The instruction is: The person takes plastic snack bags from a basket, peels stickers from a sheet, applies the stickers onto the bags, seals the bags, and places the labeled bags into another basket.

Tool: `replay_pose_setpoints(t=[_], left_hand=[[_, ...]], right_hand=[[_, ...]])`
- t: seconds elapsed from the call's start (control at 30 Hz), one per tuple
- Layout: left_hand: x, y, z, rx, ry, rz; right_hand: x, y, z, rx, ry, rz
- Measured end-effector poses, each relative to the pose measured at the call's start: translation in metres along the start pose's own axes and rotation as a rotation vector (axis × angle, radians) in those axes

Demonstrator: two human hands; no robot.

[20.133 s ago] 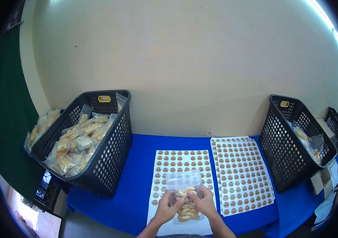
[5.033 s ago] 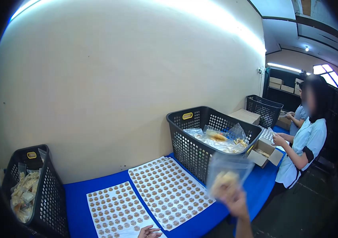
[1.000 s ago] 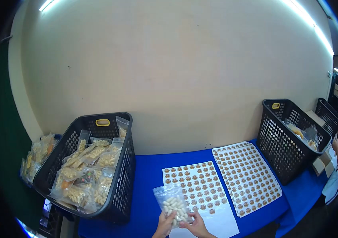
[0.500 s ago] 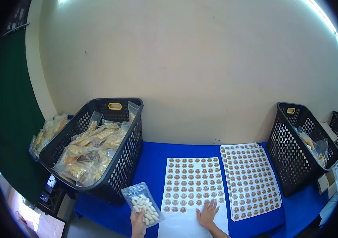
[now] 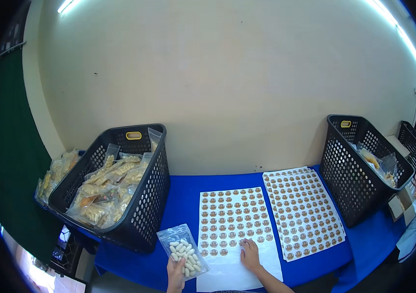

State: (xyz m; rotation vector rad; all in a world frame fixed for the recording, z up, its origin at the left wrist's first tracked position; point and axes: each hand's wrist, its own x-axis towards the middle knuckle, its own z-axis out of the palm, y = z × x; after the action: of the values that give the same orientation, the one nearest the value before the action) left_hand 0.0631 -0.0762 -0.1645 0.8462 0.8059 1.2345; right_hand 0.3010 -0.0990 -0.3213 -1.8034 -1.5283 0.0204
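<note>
Against a pale wall (image 5: 208,88): desk (image 5: 134,269), blue-clothed. Black basket (image 5: 152,205), left; cloth lane (image 5: 182,198) between it and label sheet (image 5: 227,276). Clear bag of white pieces (image 5: 183,251), overlapping the sheet's left edge; long axis leans left, unfilled end away. Left grip (image 5: 175,274) pinches its lower side; right grip (image 5: 250,255) at labels (image 5: 238,225), pinch cannot be told.

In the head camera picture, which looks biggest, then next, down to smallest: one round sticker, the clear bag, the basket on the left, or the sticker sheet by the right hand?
1. Basket on the left
2. Sticker sheet
3. Clear bag
4. One round sticker
</note>
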Motion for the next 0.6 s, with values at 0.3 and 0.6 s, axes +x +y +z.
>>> replay_pose_setpoints(t=[0.3, 0.6], left_hand=[[0.004, -0.014, 0.002, -0.037, 0.034, -0.123], [0.013, -0.035, -0.010, -0.013, -0.052, -0.085]], right_hand=[[0.017, -0.005, -0.016, 0.036, 0.205, 0.218], [0.006, 0.016, -0.005, -0.153, 0.079, 0.080]])
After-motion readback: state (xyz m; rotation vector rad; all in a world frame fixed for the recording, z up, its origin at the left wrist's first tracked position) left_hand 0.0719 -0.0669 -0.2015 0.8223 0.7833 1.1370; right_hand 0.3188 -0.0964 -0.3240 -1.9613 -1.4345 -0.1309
